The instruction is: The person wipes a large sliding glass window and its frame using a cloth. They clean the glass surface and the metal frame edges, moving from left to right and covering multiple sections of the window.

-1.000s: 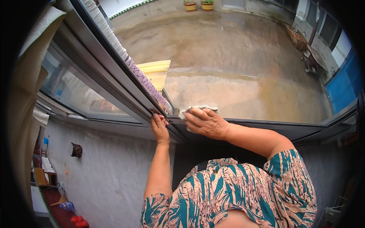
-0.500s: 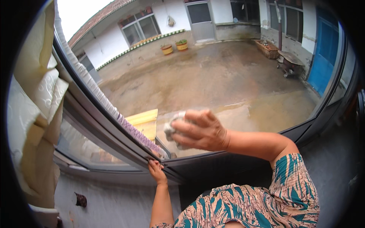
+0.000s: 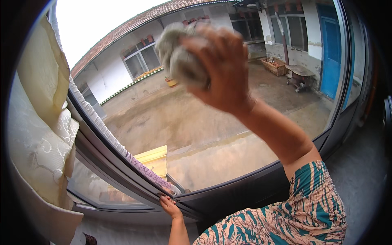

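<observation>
A crumpled grey-white cloth (image 3: pixel 181 61) is bunched in my right hand (image 3: pixel 224 69), which is raised high against the large window pane (image 3: pixel 204 143). Motion smears the cloth and fingertips, and I cannot tell how firmly the cloth touches the glass. Low on the left, my left hand (image 3: pixel 170 207) grips the edge of the dark window frame (image 3: pixel 143 181) near its bottom corner, fingers curled round it. Part of those fingers is hidden behind the frame.
A pale patterned curtain (image 3: pixel 36 143) hangs at the left. Beyond the glass lies a wet courtyard (image 3: pixel 143 118) with a yellow panel (image 3: pixel 153 159), a wheeled cart (image 3: pixel 300 75), a brick planter (image 3: pixel 274 66) and a blue door (image 3: pixel 331 57).
My right hand has moved up with the cloth, from low on the pane to near its top. My left hand keeps its grip on the frame. The view has tilted upward.
</observation>
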Motion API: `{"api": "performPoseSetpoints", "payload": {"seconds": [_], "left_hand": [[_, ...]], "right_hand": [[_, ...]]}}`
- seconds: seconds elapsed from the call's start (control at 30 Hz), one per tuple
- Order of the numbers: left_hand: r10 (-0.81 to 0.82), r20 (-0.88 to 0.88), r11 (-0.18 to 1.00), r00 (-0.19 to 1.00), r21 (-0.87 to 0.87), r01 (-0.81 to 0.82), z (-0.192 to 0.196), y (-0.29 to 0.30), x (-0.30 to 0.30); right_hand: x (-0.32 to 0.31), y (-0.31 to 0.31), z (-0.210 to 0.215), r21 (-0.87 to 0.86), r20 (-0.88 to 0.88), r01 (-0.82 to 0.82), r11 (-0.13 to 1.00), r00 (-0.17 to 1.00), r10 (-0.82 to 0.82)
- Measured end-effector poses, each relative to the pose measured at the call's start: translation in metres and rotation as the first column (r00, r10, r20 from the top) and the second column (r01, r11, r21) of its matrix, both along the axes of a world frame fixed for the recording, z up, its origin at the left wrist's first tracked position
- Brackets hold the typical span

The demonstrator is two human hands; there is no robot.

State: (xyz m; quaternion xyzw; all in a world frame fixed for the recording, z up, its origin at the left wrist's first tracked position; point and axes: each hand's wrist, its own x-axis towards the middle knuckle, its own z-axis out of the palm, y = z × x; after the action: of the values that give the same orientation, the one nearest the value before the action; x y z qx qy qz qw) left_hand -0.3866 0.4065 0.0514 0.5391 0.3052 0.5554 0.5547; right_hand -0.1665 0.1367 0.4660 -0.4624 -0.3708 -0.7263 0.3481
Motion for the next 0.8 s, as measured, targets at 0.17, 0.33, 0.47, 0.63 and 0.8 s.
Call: {"api": "performPoseSetpoints", "payload": {"seconds": [0.17, 0.33, 0.47, 0.63, 0.8], "left_hand": [[0.042, 0.004, 0.999, 0.999, -0.014, -0.042, -0.003, 0.005, -0.002], [0.021, -0.01, 1.0, 1.0, 0.012, -0.021, 0.008, -0.006, 0.006], [0.01, 0.026, 1.0, 1.0, 0.009, -0.011, 0.011, -0.01, 0.01], [-0.036, 0.035, 0.999, 0.999, 0.022, 0.035, -0.001, 0.006, -0.003], [0.013, 0.054, 1.0, 0.998, 0.01, -0.013, 0.0, 0.001, -0.001]], "right_hand": [[-0.019, 0.032, -0.135, -0.401, 0.02, -0.073, 0.913, 0.996, 0.088], [-0.015, 0.02, -0.276, -0.799, 0.123, -0.018, 0.601, 0.974, 0.192], [-0.002, 0.009, -0.311, -0.896, 0.101, -0.027, 0.444, 0.96, 0.261], [-0.001, -0.01, -0.215, -0.793, 0.14, -0.015, 0.609, 0.969, 0.206], [0.024, -0.037, -0.031, -0.213, 0.106, 0.117, 0.97, 0.99, -0.096]]}}
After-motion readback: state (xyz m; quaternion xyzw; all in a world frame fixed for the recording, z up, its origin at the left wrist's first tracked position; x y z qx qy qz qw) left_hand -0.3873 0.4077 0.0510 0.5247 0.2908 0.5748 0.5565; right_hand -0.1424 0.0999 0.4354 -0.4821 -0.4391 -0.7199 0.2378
